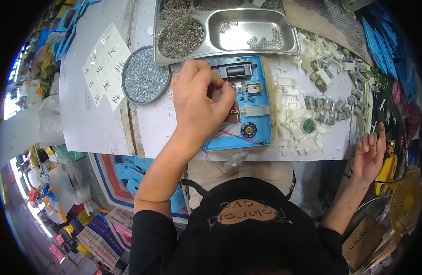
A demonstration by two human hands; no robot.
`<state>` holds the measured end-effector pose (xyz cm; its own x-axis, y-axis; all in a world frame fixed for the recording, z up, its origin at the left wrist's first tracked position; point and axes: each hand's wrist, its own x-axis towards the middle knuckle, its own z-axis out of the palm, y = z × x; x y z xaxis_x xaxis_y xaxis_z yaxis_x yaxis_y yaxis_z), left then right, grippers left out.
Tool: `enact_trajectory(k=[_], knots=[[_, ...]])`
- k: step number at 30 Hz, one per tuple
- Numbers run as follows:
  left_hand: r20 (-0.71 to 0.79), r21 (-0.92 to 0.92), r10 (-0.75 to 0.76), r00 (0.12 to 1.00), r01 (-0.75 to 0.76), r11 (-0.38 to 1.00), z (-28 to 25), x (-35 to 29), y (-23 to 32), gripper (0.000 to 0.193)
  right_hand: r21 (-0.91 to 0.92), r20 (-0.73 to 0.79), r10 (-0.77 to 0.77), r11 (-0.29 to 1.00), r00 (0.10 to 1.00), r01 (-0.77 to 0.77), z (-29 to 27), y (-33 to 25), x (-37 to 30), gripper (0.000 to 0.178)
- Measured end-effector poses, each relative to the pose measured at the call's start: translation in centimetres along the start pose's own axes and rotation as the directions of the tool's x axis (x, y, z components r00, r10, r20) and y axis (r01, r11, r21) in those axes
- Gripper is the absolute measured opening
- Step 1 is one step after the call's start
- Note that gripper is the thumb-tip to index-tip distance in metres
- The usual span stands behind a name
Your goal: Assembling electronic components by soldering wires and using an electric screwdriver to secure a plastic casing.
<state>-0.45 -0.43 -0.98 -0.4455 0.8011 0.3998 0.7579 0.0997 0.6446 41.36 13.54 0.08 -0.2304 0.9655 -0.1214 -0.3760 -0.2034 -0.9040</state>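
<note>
A blue plastic housing (264, 133) lies on the table before me, with wires, a small motor, a round speaker-like part (248, 130) and a black cylinder (235, 71) inside it. My left hand (199, 98) is over its left side, thumb and fingertips pinched together. Whatever is between those fingertips is hidden. Thin red wires (220, 133) trail from the housing's lower left over the table edge. Off to the right, beyond the table's corner, my right hand (370, 156) is raised with the index finger stretched out and the others loosely bent, holding nothing visible.
A round dish of small screws (146, 75) stands left of the housing. Behind it sits a metal tray (247, 50) of springs. White plastic pieces (298, 133) and small grey motors (330, 107) spread to the right. A yellow fan (405, 201) stands at far right.
</note>
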Motion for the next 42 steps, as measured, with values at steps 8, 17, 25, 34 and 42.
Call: enact_trajectory(k=[8,17,25,34,42], knots=[[-0.049,0.082,0.105,0.993,-0.101,0.992,-0.7,-0.5,-0.1,0.018,-0.086,0.083,-0.061,0.994,0.995,0.068,4.3,1.1,0.0,0.050],[-0.010,0.096,0.106,0.994,-0.105,0.990,-0.8,-0.8,-0.7,0.015,-0.125,0.226,-0.047,0.989,0.973,0.077,7.7,2.2,-0.3,0.041],[-0.112,0.080,0.154,0.982,-0.146,0.986,-1.3,-0.7,1.4,0.016,-0.278,0.262,-0.026,0.955,0.965,0.102,11.1,3.9,0.0,0.025],[0.199,0.255,0.339,0.920,-0.382,0.888,-1.0,0.2,1.6,0.027,-0.725,0.644,-0.062,0.271,0.763,0.633,22.4,8.2,3.3,0.016],[0.156,0.189,0.381,0.911,-0.406,0.894,-0.4,-0.6,1.1,0.028,-0.714,0.683,0.097,-0.117,0.724,0.690,25.5,7.6,3.4,0.024]])
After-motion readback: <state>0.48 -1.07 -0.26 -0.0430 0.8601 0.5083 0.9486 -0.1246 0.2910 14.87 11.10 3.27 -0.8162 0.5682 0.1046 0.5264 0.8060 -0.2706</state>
